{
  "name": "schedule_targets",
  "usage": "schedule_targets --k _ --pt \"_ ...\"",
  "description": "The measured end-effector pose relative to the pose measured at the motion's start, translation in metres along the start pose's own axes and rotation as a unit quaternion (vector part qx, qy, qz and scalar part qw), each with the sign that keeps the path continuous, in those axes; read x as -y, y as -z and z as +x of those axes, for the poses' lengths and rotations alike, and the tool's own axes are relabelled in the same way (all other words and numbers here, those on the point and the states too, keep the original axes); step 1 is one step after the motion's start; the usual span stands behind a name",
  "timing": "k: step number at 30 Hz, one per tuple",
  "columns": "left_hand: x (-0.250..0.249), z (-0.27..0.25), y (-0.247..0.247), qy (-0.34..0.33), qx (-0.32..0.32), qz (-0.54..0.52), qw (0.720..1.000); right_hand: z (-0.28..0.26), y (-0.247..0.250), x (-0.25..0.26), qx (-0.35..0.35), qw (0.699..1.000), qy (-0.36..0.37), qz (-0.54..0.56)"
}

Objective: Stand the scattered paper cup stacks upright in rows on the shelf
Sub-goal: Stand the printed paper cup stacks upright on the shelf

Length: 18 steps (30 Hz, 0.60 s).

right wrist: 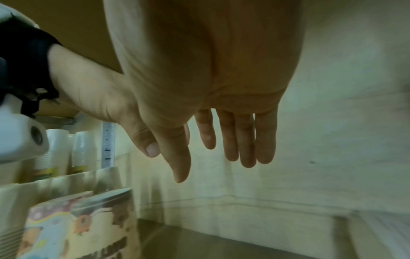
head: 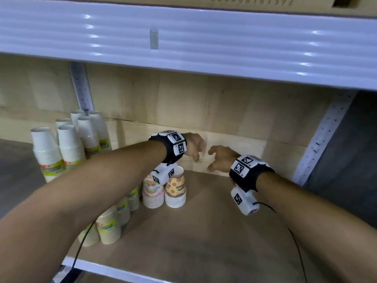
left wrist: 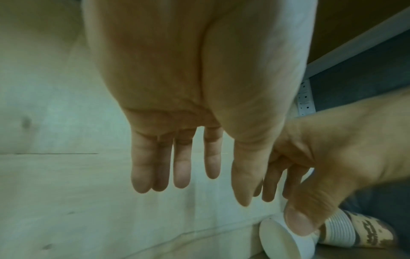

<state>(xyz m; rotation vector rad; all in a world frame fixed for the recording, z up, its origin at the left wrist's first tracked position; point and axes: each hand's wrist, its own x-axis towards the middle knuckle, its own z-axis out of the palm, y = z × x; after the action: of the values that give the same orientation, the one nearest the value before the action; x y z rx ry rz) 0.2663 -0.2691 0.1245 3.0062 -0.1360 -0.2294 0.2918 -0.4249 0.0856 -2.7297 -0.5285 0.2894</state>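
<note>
i see my left hand (head: 194,147) and right hand (head: 221,158) hanging empty, fingers loosely spread, above the shelf (head: 204,231), the cup stacks (head: 164,189) standing upright just left below them.

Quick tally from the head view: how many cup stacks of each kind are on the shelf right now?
White stacks, green label: 6
Beige stacks, green label: 4, row partly hidden
Patterned stacks: 2
Total: 12 in view
</note>
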Motion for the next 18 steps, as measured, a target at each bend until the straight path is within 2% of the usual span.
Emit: schedule_targets --k 4,10,18 --pt "-0.027 0.018 -0.007 -0.037 -0.017 -0.031 0.999 -0.010 0.011 -0.042 -0.016 0.999 -0.044 -0.007" --pt "-0.075 0.051 -0.020 -0.101 -0.010 -0.078 0.992 -0.024 0.022 -0.110 -0.051 0.991 -0.124 0.000" --pt "-0.126 0.086 -0.056 -0.163 0.008 -0.102 0.981 -0.037 0.012 -0.168 -0.093 0.974 -0.204 -0.003"
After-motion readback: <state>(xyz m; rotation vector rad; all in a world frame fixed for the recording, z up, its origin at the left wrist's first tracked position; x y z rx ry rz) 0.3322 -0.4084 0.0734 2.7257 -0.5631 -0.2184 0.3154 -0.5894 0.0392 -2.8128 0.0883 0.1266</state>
